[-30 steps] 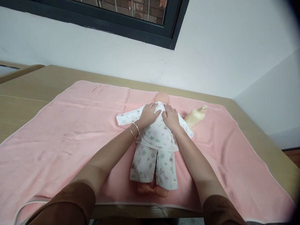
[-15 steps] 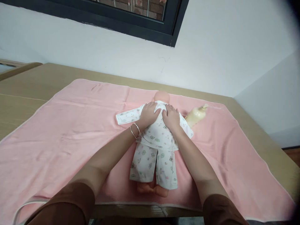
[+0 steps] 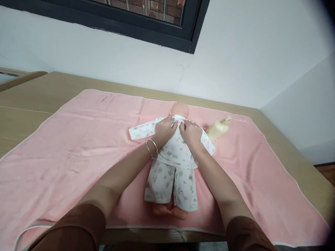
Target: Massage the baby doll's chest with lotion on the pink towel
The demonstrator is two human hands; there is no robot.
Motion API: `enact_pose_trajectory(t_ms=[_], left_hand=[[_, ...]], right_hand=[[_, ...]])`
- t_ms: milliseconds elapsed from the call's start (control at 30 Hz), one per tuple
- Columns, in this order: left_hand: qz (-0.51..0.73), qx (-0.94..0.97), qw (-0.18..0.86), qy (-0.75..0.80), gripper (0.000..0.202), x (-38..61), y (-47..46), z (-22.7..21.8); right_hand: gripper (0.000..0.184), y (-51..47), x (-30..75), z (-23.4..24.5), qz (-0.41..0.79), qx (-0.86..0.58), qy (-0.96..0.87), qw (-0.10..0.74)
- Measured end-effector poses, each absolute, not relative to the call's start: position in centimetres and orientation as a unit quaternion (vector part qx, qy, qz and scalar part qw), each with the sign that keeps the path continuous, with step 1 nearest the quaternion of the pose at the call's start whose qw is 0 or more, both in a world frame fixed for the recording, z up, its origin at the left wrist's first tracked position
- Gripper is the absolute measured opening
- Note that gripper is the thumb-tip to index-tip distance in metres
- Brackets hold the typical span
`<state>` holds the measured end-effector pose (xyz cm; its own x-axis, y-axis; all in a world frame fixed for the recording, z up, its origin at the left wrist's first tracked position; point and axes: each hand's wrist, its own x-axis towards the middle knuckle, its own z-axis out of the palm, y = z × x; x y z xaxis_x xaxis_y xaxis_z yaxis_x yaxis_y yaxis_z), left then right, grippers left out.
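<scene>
A baby doll [image 3: 180, 108] lies on its back on a pink blanket [image 3: 78, 146], head toward the wall. It wears a white printed top [image 3: 176, 148] and matching trousers [image 3: 170, 183]; its bare feet [image 3: 170, 211] point toward me. My left hand [image 3: 164, 130], with two bangles on the wrist, and my right hand [image 3: 191, 133] rest side by side on the doll's chest. The fingers of both curl and pinch the top's cloth near the collar. The doll's left sleeve [image 3: 141, 130] lies flat and empty on the blanket.
A cream feeding bottle [image 3: 218, 129] lies on the blanket just right of the doll. The blanket covers a wooden table [image 3: 31, 97] pushed against a white wall under a dark window frame [image 3: 162, 31]. A white cord [image 3: 28, 230] shows at the near left.
Both hands have curled from lying flat on the chest to pinching the top's cloth near the collar. The doll has stayed where it was.
</scene>
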<state>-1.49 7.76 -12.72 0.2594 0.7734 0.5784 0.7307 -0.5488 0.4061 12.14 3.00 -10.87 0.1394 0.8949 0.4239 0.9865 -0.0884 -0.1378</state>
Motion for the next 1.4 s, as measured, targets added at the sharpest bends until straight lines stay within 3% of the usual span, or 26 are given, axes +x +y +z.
enact_pose_trajectory(t_ms=[467,1100,1400], left_hand=[[0.387,0.789,0.116,0.463,0.037,-1.4,8.7,-13.0],[0.393,0.784,0.054,0.477,0.034,-1.4,8.4,-13.2],[0.398,0.808,-0.023,0.435,0.032,-1.6,8.1,-13.4]], right_hand=[[0.050,3.5,12.6,-11.3,-0.030,-0.710,-0.654,0.259],[0.053,4.1,13.1,-11.5,-0.012,-0.708,-0.665,0.237],[0.042,3.0,12.4,-10.8,-0.113,-0.691,-0.680,0.218]])
